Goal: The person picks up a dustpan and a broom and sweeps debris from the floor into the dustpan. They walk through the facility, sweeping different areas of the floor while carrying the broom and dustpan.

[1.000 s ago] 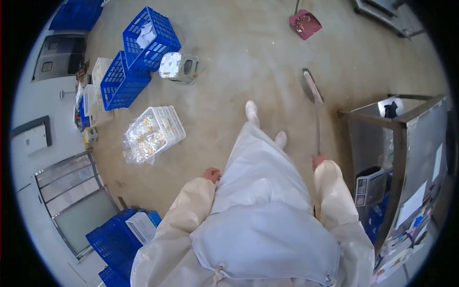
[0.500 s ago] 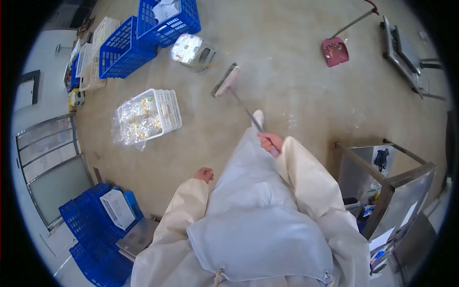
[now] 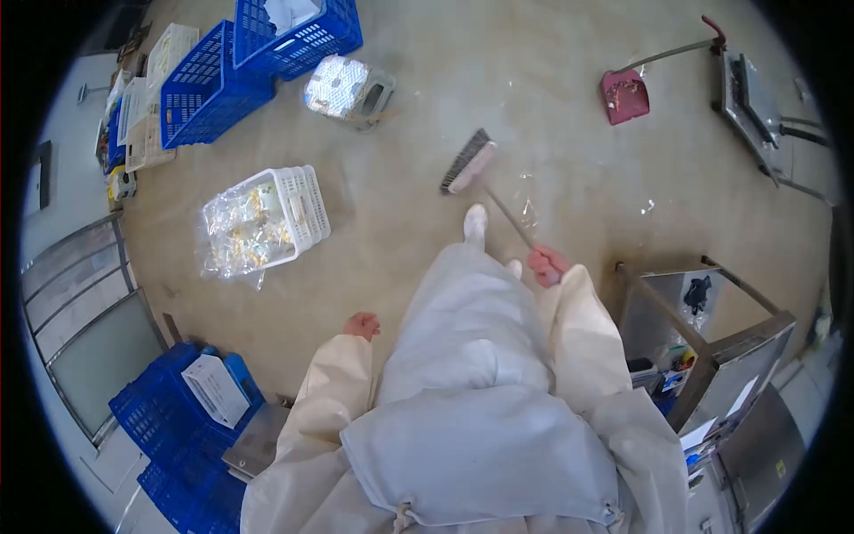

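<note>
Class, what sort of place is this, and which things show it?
Probably a processing or packing workroom: blue crates, a white crate with clear bags and the person's pale apron suggest it.

Apron (image 3: 471, 329): pale bluish-white, smooth, softly creased
Bib (image 3: 480, 454): same colour — broad, straight-edged
Cord tie (image 3: 403, 516): off-white, knotted
Sleeves (image 3: 587, 334): cream, loose — slightly glossy
Footwear (image 3: 476, 226): white, round-toed

Dark-bristled pink broom (image 3: 473, 167), slanted

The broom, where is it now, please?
In the head view, the broom is slightly right of centre, held in the right hand, its brush just beyond the left shoe.
</note>
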Action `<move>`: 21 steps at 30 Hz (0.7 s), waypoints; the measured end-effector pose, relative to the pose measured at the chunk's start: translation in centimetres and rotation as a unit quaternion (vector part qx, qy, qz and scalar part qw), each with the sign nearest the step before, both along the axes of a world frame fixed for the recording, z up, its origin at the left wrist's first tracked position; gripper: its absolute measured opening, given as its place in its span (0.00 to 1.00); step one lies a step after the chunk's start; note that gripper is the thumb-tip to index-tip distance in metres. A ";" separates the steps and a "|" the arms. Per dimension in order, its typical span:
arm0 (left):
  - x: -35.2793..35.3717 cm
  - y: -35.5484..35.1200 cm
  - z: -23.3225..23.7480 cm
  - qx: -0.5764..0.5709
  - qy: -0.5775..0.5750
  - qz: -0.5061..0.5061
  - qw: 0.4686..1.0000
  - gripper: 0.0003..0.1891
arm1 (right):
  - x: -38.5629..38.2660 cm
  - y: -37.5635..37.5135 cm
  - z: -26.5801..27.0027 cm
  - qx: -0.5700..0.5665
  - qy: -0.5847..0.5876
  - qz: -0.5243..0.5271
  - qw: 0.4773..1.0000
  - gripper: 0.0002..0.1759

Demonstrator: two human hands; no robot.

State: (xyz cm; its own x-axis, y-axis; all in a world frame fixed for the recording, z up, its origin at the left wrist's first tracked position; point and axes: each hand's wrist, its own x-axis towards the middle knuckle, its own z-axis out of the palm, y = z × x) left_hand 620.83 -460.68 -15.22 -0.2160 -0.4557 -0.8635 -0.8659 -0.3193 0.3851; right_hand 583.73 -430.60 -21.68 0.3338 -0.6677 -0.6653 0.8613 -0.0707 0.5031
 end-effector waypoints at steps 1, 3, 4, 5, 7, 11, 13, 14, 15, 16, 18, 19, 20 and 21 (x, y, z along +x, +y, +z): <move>-1.4 -0.3 0.6 -0.005 0.009 -0.014 1.000 0.09 | -0.4 1.5 0.4 0.011 -0.018 -0.024 0.999 0.15; -2.7 -0.5 0.3 0.002 0.028 0.006 1.000 0.09 | -1.3 4.2 1.7 0.040 0.027 -0.054 0.997 0.15; -3.1 -0.4 0.3 0.008 0.035 0.017 0.999 0.09 | -1.4 5.3 2.3 0.056 0.047 -0.068 0.995 0.15; -3.3 -0.5 0.0 0.013 0.042 0.016 0.999 0.09 | -1.5 6.0 2.9 0.079 0.069 -0.062 0.993 0.14; -3.3 -0.7 -0.7 0.021 0.057 0.017 0.998 0.09 | -1.8 6.7 3.6 0.122 0.115 -0.050 0.985 0.13; -3.6 0.0 -0.3 0.016 -0.008 -0.022 1.000 0.09 | -3.3 4.1 7.8 0.143 0.194 -0.019 0.970 0.07; -3.5 0.8 0.1 0.019 -0.004 -0.028 0.999 0.10 | -4.1 1.1 8.6 0.122 0.236 0.012 0.964 0.06; -2.1 1.1 -1.2 0.025 -0.014 -0.043 0.999 0.10 | -5.0 -1.3 9.1 0.100 0.253 0.037 0.962 0.06; -0.9 1.3 -2.5 0.029 -0.022 -0.059 0.998 0.11 | -6.1 -4.1 9.1 0.078 0.272 0.059 0.957 0.06; -2.0 1.3 -0.8 0.035 -0.032 -0.047 0.998 0.11 | -7.0 -6.7 7.6 0.023 0.265 0.051 0.963 0.06; -2.1 2.3 0.7 0.036 -0.022 0.008 0.999 0.12 | -8.5 -12.7 3.3 -0.032 0.281 0.048 0.958 0.07; -1.2 2.8 0.5 0.031 -0.002 0.052 0.998 0.12 | -9.2 -15.9 1.2 -0.033 0.304 0.053 0.951 0.07; -1.8 3.0 1.7 0.029 -0.023 0.056 0.998 0.11 | -10.4 -18.8 -0.7 -0.044 0.245 0.066 0.966 0.08; -3.0 3.0 3.3 0.027 -0.046 0.058 0.997 0.11 | -11.6 -21.5 -2.3 -0.056 0.185 0.077 0.978 0.10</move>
